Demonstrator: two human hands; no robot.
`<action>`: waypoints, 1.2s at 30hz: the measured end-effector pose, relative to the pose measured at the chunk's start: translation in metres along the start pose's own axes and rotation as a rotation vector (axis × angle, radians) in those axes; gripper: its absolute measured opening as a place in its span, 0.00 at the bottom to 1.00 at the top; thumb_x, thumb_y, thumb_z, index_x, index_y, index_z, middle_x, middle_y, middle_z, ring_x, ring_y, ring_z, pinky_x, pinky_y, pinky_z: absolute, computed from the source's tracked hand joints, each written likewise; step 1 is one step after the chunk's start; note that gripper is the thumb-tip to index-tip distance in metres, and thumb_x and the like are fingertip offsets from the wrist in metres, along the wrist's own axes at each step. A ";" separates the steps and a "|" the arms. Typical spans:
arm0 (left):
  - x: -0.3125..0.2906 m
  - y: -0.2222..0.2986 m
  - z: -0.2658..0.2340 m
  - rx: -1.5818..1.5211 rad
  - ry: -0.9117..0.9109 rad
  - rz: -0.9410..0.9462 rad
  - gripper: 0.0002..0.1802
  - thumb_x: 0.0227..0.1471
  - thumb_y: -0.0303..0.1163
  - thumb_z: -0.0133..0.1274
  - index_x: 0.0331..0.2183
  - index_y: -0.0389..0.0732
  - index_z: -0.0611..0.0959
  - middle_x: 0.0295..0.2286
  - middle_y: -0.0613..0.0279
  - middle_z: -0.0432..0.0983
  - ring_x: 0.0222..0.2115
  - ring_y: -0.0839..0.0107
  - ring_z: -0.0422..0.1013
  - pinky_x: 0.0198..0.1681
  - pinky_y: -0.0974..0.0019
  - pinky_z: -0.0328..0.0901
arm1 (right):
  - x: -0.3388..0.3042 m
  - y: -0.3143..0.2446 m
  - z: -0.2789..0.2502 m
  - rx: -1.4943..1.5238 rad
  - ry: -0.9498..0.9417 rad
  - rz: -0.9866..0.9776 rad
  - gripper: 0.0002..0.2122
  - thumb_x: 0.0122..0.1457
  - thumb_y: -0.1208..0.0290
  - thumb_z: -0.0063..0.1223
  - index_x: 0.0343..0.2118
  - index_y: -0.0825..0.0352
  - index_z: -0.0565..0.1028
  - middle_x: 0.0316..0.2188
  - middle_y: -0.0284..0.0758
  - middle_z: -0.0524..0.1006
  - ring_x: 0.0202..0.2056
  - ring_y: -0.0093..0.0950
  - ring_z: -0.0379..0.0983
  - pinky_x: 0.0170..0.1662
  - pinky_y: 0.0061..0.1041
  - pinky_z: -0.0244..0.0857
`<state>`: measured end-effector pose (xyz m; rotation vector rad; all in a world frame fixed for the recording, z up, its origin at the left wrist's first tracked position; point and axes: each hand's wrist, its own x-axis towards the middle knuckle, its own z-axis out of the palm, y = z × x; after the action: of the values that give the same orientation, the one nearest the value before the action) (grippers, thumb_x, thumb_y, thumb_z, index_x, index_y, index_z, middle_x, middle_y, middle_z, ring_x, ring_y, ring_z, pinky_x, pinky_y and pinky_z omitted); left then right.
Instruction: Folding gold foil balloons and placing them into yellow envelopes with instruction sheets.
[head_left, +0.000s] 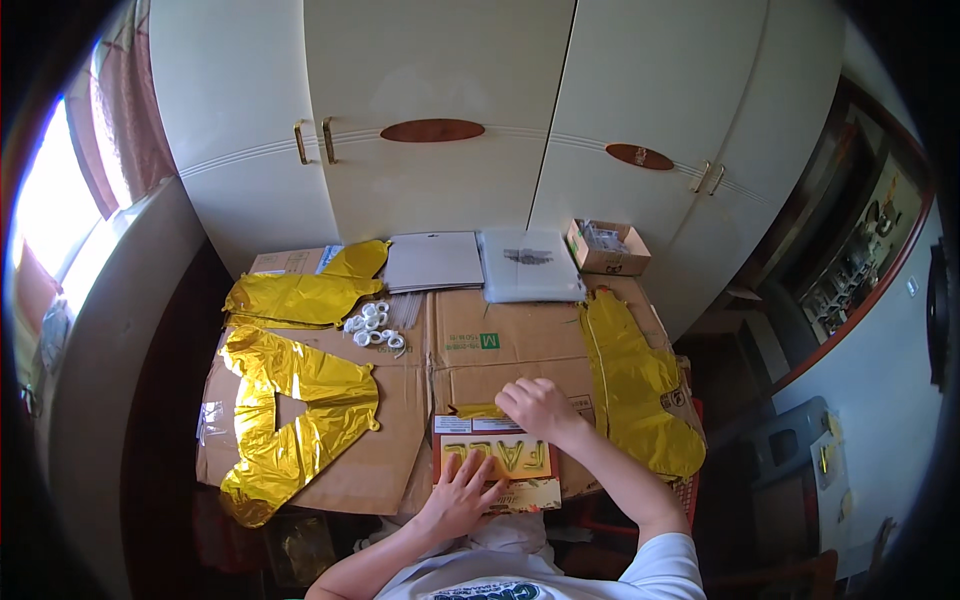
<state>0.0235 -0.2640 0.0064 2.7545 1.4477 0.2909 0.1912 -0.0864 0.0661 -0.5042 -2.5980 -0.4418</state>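
Observation:
A printed card package [494, 455], red-edged with golden letter shapes pictured on it, lies at the front middle of the cardboard-covered table. My left hand [466, 492] rests on its lower left, fingers spread. A narrow gold foil piece [475, 410] shows along the package's far edge. At the right end of that foil, my right hand [537, 408] is closed with its knuckles up; whatever its fingers hold is hidden. Flat gold foil balloons lie around: a bent one [300, 375] at near left, another [290, 298] at far left, and one [637, 390] on the right.
Several white ribbon rolls [374, 326] lie beside clear thin strips [405, 309]. Behind them are pale flat sheets [434, 262], a stack of clear plastic bags [530, 268] and a small carton [612, 262] of plastic packets. White cabinets [430, 60] stand behind the cardboard-covered table [510, 345]. A grey-blue stool [790, 440] is at right.

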 end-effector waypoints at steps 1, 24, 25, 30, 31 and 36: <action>0.000 0.000 0.000 -0.005 0.003 -0.002 0.35 0.49 0.54 0.55 0.57 0.52 0.71 0.58 0.47 0.60 0.61 0.43 0.54 0.60 0.34 0.47 | -0.004 -0.006 -0.003 -0.021 -0.002 -0.016 0.02 0.48 0.72 0.51 0.24 0.59 0.70 0.22 0.27 0.70 0.25 0.24 0.74 0.28 0.25 0.69; 0.002 0.001 -0.001 -0.019 0.061 0.004 0.37 0.49 0.60 0.52 0.55 0.50 0.72 0.55 0.46 0.64 0.59 0.44 0.56 0.59 0.34 0.47 | -0.039 -0.039 -0.004 -0.048 0.023 -0.054 0.08 0.51 0.69 0.53 0.34 0.63 0.77 0.31 0.30 0.79 0.36 0.25 0.78 0.35 0.23 0.70; 0.002 0.001 -0.001 -0.018 0.056 0.004 0.37 0.49 0.60 0.53 0.55 0.50 0.72 0.52 0.47 0.65 0.56 0.45 0.58 0.59 0.35 0.48 | -0.046 -0.045 -0.003 -0.063 0.031 -0.066 0.09 0.51 0.69 0.54 0.35 0.64 0.78 0.33 0.31 0.80 0.38 0.26 0.78 0.36 0.24 0.71; 0.004 0.000 -0.005 -0.012 0.059 0.011 0.34 0.49 0.58 0.53 0.54 0.51 0.73 0.43 0.53 0.68 0.48 0.52 0.63 0.57 0.36 0.50 | -0.059 -0.064 0.004 -0.045 -0.001 0.030 0.10 0.51 0.69 0.54 0.35 0.65 0.78 0.34 0.33 0.80 0.40 0.26 0.77 0.39 0.24 0.71; 0.004 0.000 -0.006 -0.024 0.039 0.007 0.34 0.49 0.58 0.54 0.54 0.51 0.73 0.43 0.54 0.68 0.49 0.52 0.63 0.57 0.37 0.51 | -0.062 -0.067 0.009 -0.031 -0.011 0.041 0.10 0.51 0.69 0.53 0.35 0.65 0.78 0.34 0.33 0.80 0.40 0.27 0.77 0.40 0.25 0.71; 0.002 0.002 -0.003 -0.017 0.045 -0.014 0.33 0.49 0.58 0.54 0.53 0.51 0.74 0.45 0.55 0.68 0.49 0.54 0.64 0.57 0.41 0.51 | -0.068 -0.068 0.016 0.075 -0.027 0.103 0.09 0.52 0.70 0.52 0.36 0.65 0.78 0.36 0.33 0.79 0.44 0.30 0.77 0.47 0.29 0.72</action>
<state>0.0254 -0.2634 0.0096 2.7407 1.4672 0.3651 0.2127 -0.1586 0.0043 -0.6192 -2.5888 -0.3044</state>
